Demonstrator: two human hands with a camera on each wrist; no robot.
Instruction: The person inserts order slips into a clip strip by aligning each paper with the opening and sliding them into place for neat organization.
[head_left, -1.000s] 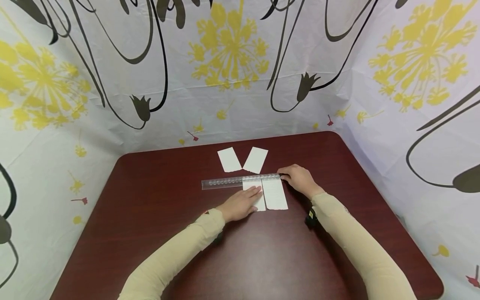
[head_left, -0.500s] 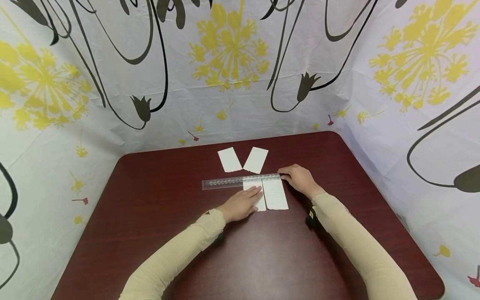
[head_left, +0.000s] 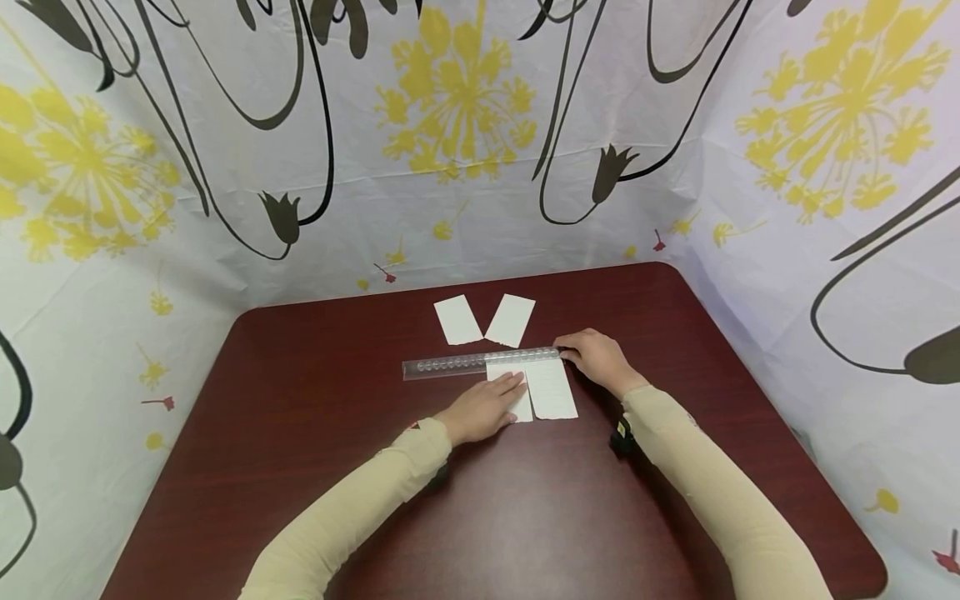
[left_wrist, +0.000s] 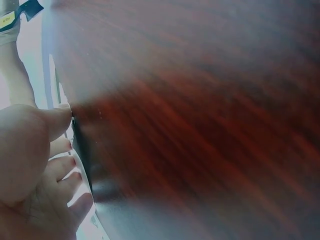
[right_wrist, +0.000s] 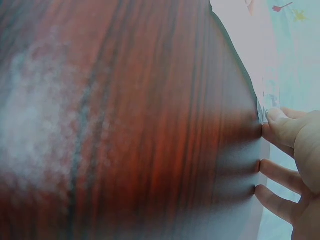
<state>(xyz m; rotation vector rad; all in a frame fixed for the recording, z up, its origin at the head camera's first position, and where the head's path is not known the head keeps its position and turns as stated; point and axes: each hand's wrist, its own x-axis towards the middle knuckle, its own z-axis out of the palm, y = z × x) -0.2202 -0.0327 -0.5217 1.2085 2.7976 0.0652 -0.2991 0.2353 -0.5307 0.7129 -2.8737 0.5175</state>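
Note:
A clear ruler [head_left: 446, 367] lies across the upper ends of two white paper pieces on the dark red table. My right hand [head_left: 600, 360] holds the ruler's right end; in the right wrist view, thumb and forefinger of the right hand [right_wrist: 300, 155] pinch it. The left paper piece [head_left: 520, 410] is partly covered by my left hand [head_left: 483, 408], which rests on it with its fingers extended. Beside it, with a narrow gap between them, lies the right paper piece [head_left: 552, 392]. In the left wrist view my left hand [left_wrist: 37, 160] lies at the left edge.
Beyond the ruler, two more white paper pieces lie tilted, a left one [head_left: 458, 320] and a right one [head_left: 511, 320], their near corners almost meeting. The table [head_left: 315, 417] has rounded far corners. A patterned cloth [head_left: 480, 225] hangs behind it and at both sides.

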